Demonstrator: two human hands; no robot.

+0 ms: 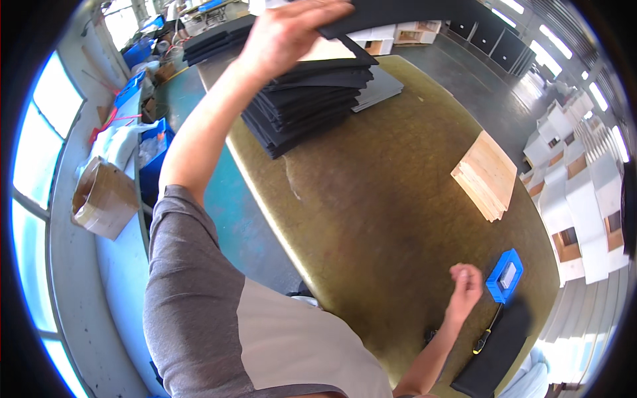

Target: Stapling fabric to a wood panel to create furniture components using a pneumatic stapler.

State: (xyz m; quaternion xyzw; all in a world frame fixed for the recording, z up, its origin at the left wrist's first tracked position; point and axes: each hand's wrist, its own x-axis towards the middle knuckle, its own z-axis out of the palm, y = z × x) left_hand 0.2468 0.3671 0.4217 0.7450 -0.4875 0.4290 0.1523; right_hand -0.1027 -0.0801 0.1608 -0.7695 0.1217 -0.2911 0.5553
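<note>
My left hand (pixel 285 40) is raised at the far end of the table, its fingers closed on the edge of a black panel (pixel 418 14) that runs out of the top of the picture. Under that hand is a stack of black folded pieces (pixel 305 106), with a pale surface showing near its top. Over the near right of the table hovers my right hand (pixel 466 288), fingers curled in; whatever it may hold is hidden. Close beside it sits a small blue tray (pixel 492 286) with a pale item inside. A yellow-and-black screwdriver (pixel 483 339) lies nearer to me, by a black strip (pixel 491 358).
Thin wooden boards (pixel 488 176) are stacked on the table's (pixel 371 219) right side. Flat grey sheets (pixel 379 94) lie beside the black stack. To the left, a cardboard box (pixel 109 202) and blue bins (pixel 156 149) line the window ledge. White cabinets (pixel 577 192) stand on the right.
</note>
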